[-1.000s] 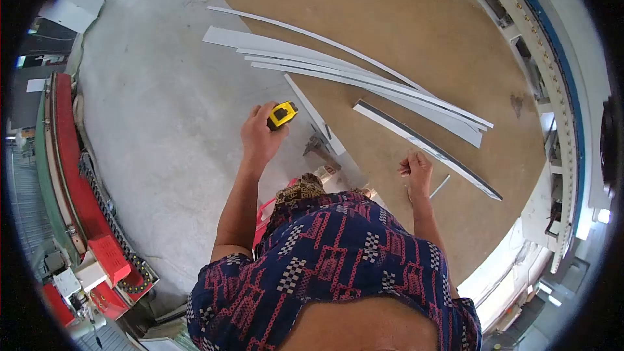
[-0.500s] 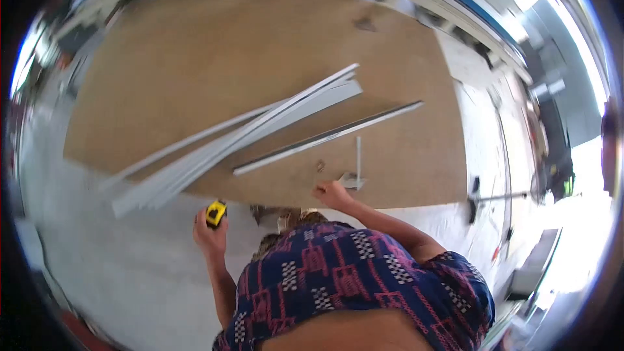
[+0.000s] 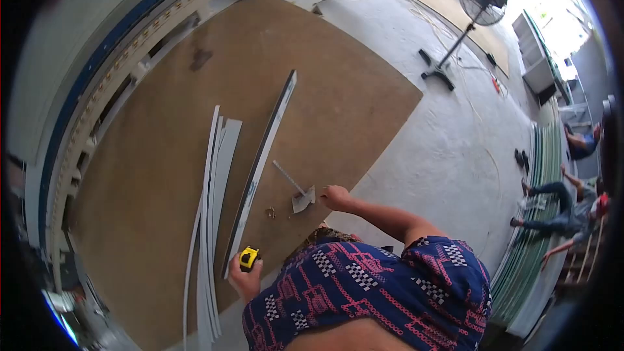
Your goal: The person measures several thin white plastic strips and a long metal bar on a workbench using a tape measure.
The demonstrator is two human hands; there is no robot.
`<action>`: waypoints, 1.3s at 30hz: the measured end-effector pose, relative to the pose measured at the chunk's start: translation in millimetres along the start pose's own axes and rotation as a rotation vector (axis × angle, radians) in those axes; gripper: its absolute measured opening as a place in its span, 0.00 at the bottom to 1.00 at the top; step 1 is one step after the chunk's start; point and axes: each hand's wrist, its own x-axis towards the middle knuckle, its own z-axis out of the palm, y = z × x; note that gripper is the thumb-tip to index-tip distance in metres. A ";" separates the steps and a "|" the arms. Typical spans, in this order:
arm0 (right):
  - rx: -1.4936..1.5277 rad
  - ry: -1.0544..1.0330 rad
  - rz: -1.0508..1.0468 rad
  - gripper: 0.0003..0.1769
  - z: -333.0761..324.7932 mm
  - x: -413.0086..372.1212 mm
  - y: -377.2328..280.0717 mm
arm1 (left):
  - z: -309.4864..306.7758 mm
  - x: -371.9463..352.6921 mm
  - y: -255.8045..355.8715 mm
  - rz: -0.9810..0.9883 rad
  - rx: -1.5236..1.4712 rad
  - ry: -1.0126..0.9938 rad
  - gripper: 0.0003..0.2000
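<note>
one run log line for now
left hand: holding tape measure | right hand: near paper scrap, grip unclear | white strips: across brown board

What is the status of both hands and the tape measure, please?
Left hand holding yellow tape measure. Right hand curled beside paper scrap, contents unclear. White strips close to tape, lying on brown board.

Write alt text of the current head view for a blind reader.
A left hand holds a yellow tape measure beside long white strips and a dark-edged bar on a brown board; the right hand is near a paper scrap.
</note>
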 end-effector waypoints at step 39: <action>-0.805 -0.131 -0.653 0.35 38.8 125.2 -185.4 | -52.3 -121.3 -27.7 -0.407 0.168 0.064 0.23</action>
